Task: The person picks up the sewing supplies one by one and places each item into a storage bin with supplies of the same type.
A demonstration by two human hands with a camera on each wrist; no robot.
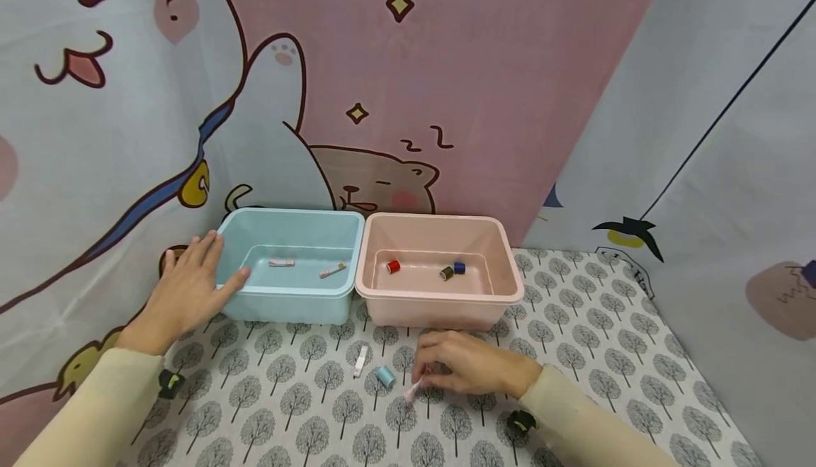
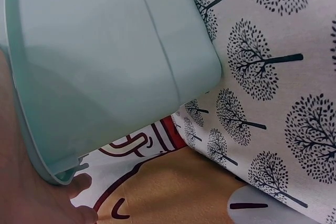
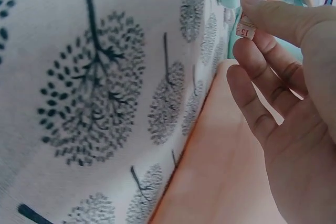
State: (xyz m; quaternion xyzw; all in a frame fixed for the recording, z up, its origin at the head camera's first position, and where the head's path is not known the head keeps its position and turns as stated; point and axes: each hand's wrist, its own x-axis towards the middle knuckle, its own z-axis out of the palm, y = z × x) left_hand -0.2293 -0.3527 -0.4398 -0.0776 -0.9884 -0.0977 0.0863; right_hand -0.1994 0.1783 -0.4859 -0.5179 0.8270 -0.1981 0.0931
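My right hand pinches a folded measuring tape between thumb and fingers, just above the cloth. Beside it on the cloth lie a light blue thread spool and another small folded strip, whitish. At the left, my left hand rests with spread fingers on the rim of the light blue bin. Inside that bin are two small folded tapes, one whitish and one with a tan end. The pink bin holds a red spool, a green spool and a blue spool.
Both bins stand side by side against a cartoon-printed backdrop. A white cloth with a grey tree print covers the table. Another hanging fabric panel bounds the right side.
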